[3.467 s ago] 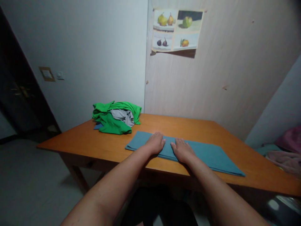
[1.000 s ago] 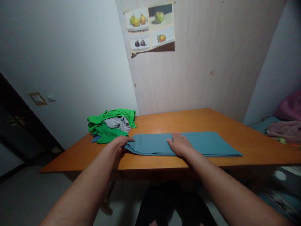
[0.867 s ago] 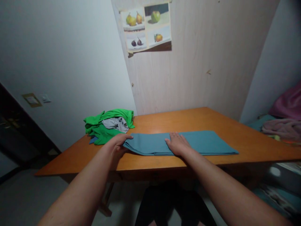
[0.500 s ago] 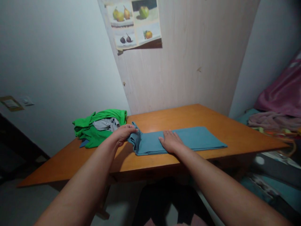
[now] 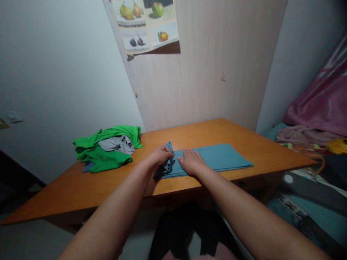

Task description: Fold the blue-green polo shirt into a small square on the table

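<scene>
A folded teal-blue cloth (image 5: 217,159) lies along the front of the orange wooden table (image 5: 244,139). My left hand (image 5: 159,156) is closed on the cloth's left end, which stands lifted and bunched above the rest. My right hand (image 5: 191,161) lies flat and open on the cloth just right of that lifted end, pressing it down near the middle.
A heap of green and grey clothes (image 5: 107,147) sits at the table's back left. Wood-panel wall with a fruit poster (image 5: 148,23) stands behind. Pink and purple bedding (image 5: 314,119) is piled to the right of the table.
My left hand slid from the middle to the cloth's left edge, gripped it, then lifted and carried it rightward toward my right hand. The camera view swung left.
</scene>
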Tool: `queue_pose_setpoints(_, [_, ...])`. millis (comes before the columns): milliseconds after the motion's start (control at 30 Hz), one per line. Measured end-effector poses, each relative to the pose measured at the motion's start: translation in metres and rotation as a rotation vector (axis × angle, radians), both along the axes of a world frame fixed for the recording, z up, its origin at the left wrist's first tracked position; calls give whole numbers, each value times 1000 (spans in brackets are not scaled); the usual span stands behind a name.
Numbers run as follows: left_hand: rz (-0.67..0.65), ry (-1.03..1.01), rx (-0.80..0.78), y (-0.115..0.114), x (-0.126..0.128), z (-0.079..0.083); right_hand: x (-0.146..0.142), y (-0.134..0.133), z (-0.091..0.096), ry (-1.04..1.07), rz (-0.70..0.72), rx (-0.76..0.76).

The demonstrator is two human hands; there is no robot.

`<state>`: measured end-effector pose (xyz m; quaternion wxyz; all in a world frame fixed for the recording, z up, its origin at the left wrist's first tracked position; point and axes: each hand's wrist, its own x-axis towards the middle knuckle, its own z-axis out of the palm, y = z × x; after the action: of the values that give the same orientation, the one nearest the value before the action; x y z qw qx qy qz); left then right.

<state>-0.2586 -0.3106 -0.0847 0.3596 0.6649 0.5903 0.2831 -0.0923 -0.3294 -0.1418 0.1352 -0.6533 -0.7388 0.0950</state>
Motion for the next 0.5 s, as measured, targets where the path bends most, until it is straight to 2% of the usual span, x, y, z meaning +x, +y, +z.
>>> queue_pose_setpoints(300, [32,105,-2,-2,14,-16,0,0,-1,18,-2,-9])
queue_pose_setpoints(500, [11,144,-12,-3,14,-7,0,0,0,13,-6,3])
